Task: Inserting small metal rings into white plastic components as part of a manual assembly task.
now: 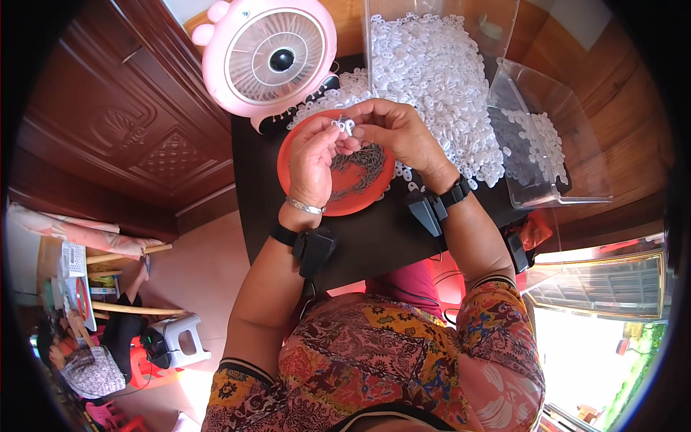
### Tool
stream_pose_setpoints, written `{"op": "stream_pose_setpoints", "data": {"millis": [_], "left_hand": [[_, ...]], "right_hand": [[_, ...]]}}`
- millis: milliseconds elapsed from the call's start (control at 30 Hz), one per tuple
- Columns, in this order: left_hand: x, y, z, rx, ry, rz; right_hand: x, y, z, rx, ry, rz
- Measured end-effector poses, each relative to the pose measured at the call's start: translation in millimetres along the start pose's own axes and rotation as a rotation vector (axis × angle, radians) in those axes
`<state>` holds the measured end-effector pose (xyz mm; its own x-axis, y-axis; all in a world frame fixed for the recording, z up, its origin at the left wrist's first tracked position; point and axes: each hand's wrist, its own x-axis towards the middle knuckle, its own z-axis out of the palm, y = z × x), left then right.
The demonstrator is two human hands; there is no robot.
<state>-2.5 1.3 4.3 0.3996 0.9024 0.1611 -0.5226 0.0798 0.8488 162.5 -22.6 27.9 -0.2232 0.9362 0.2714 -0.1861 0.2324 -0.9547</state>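
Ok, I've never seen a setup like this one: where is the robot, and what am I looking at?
There is no robot here, just a person using two bare hands. The single picture comes from a wide camera worn on the person's head, looking down, so straight edges bend near the rim. The left hand and right hand meet over a round orange plate, with a small white piece at their fingertips. Each wrist has a black box strapped on.

The plate, on a dark table, holds thin grey pieces, too small to identify. Behind it and to its right is a big heap of white pieces; farther right, a clear bin holds more. A pink fan stands behind the plate, to the left.
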Motion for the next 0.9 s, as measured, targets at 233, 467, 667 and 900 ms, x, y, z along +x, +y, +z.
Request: {"op": "stream_pose_setpoints", "data": {"millis": [233, 467, 667, 900], "left_hand": [[1, -3, -4, 0.041, -0.015, 0.026], [0, -1, 7, 0.051, 0.029, 0.029], [0, -3, -1, 0.310, 0.047, 0.074], [-2, -6, 4, 0.256, 0.056, 0.085]], "right_hand": [[2, 5, -2, 0.012, -0.022, 0.008], [0, 5, 6, -0.009, 0.090, -0.034], [2, 7, -5, -0.019, 0.130, -0.024], [2, 3, -3, -0.019, 0.146, -0.019]]}}
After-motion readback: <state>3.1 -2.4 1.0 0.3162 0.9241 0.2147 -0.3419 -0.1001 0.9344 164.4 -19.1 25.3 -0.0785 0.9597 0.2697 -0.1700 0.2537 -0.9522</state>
